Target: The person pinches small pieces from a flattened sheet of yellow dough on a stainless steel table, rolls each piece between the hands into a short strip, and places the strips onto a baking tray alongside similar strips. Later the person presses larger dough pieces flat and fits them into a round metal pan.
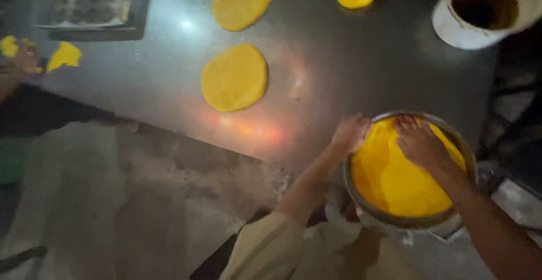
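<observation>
the left hand (351,133) is curled shut on the near rim of the metal bowl (361,198), while the right hand (420,143) is pressed, fingers spread, into the yellow dough (395,181) beneath them, judged soft, heavy, best scooped from below.

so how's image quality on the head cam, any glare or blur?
Head view: dim and soft all over; white glare spot and reddish flare on the dark table; both hands, left hand and right hand, slightly smeared at the bowl of yellow dough.
</observation>
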